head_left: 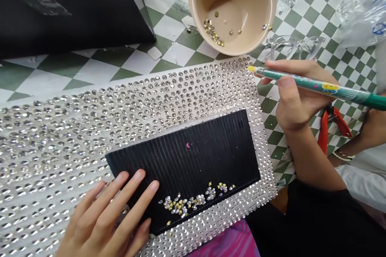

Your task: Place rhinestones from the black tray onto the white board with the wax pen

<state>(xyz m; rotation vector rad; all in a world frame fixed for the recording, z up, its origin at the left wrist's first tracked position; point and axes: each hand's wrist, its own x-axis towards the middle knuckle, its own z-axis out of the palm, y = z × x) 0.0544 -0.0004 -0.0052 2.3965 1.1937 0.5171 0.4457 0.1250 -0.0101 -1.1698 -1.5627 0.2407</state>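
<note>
My left hand (102, 217) lies over the left end of a black ridged tray (211, 148), fingers spread and resting on its surface. Loose rhinestones (193, 202), clear with gold backs, are gathered along the tray's near side, and a small pink dot is on the ridges. Beneath the tray is a white sheet (144, 108) covered with rows of clear rhinestones. My right hand (301, 96) is closed around a green pen (319, 84) with a yellow tip. That tip is above the sheet's far right corner; whether it touches a stone, I cannot tell.
A beige cup (232, 8) lies open toward me beyond the sheet, some rhinestones inside. Clear glasses (295, 46) and red-handled pliers (331, 122) are at the right, near another person's hand (375, 128). A black object (69, 8) occupies the far left; plastic bags (358, 8) lie far right.
</note>
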